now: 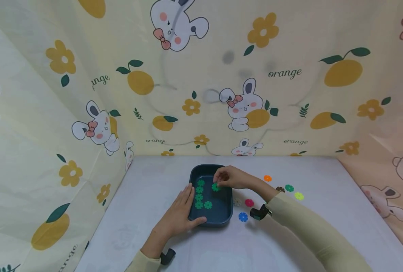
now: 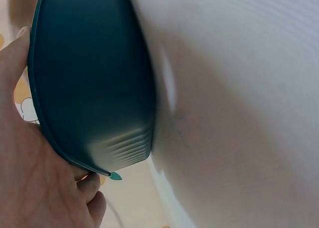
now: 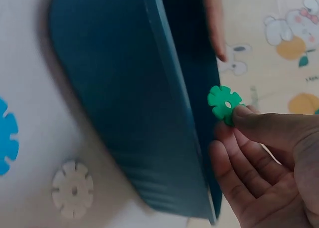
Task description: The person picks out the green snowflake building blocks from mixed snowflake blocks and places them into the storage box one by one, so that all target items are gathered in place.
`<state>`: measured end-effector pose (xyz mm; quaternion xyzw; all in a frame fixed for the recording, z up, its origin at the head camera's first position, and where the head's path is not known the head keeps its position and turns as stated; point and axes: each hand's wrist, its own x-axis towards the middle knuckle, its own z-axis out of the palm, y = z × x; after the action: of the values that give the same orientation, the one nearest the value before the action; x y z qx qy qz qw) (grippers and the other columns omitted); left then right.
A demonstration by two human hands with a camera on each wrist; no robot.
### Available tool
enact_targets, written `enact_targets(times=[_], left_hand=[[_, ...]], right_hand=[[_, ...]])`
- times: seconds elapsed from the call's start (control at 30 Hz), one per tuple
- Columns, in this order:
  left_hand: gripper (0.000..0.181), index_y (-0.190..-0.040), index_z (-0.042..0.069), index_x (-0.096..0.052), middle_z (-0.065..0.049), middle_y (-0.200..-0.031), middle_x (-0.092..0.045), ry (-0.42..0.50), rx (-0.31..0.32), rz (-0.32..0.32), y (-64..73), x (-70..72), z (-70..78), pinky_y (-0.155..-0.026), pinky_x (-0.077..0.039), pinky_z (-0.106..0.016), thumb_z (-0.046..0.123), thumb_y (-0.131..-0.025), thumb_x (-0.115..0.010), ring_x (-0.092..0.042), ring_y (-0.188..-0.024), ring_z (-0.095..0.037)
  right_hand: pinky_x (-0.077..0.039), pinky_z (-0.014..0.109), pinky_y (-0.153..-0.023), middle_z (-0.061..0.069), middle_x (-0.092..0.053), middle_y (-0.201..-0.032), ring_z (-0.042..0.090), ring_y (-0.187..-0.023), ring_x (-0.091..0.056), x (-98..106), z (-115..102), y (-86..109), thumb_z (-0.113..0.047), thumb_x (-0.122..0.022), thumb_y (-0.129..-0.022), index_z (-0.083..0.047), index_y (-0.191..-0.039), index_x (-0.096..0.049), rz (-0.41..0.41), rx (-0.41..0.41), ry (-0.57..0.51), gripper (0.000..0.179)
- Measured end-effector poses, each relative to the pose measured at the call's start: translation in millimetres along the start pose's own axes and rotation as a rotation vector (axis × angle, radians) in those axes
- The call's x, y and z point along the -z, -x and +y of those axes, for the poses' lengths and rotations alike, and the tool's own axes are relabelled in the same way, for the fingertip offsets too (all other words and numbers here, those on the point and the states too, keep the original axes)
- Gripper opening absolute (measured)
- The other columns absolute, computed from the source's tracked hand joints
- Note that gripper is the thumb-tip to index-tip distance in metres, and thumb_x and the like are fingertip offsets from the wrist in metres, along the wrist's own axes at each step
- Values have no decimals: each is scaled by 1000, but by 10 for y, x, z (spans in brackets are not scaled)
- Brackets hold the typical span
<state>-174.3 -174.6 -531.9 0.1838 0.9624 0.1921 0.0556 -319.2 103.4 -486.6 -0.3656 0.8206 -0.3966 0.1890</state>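
My right hand (image 1: 233, 177) pinches a green flower-shaped disc (image 3: 224, 103) between thumb and finger, over the right part of a dark blue-green tray (image 1: 210, 223). Several more green discs (image 1: 199, 197) lie in the tray, in a column by its left side, with one (image 1: 208, 204) beside the column's lower end. My left hand (image 1: 179, 215) rests against the tray's left rim with extended fingers; its thumb lies on the near rim. In the left wrist view, the outer wall of the tray (image 2: 94, 78) fills much of the picture.
Right of the tray lie loose discs: blue (image 1: 243, 217), pinkish red (image 1: 249, 203), whitish (image 1: 237, 202), orange (image 1: 267, 178), brown (image 1: 280, 189), green (image 1: 289, 187) and yellow (image 1: 299, 195). A patterned cloth (image 1: 201, 113) surrounds the white table (image 1: 147, 181) at the back and sides.
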Motion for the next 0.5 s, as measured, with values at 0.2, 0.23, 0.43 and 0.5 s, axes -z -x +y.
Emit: enact_targets(times=[0.2, 0.23, 0.43, 0.5], left_hand=[[115, -173, 6, -6, -7, -182, 2, 4, -10, 5, 1, -4, -12, -135, -14, -47, 73, -97, -62, -3, -167, -26], [115, -173, 6, -7, -7, -182, 2, 4, -12, 7, -1, -7, -17, -135, -14, -47, 73, -97, -62, -3, -167, -26], [116, -173, 8, -6, -6, -182, 2, -7, -14, 5, -3, -18, -29, -135, -15, -47, 77, -97, -59, -3, -167, -26], [116, -173, 8, -6, -7, -182, 2, -9, -13, 4, 0, -14, -24, -135, -14, -47, 77, -97, -59, -3, -167, -25]], right_hand=[[-61, 25, -86, 0, -75, -103, 11, -89, -67, -134, 20, -214, -4, -73, -101, -11, -109, -75, -75, 17, 55, 10], [-61, 24, -85, 0, -74, -102, 10, -89, -67, -155, 34, -246, -4, -74, -101, -11, -109, -75, -85, 24, 69, 10], [-59, 23, -81, -3, -71, -95, 8, -86, -65, -250, 115, -398, -2, -74, -100, -7, -108, -76, -122, 29, 116, 10], [-59, 24, -81, -1, -71, -95, 8, -86, -64, -264, 113, -429, 0, -73, -99, -5, -108, -76, -138, 23, 122, 10]])
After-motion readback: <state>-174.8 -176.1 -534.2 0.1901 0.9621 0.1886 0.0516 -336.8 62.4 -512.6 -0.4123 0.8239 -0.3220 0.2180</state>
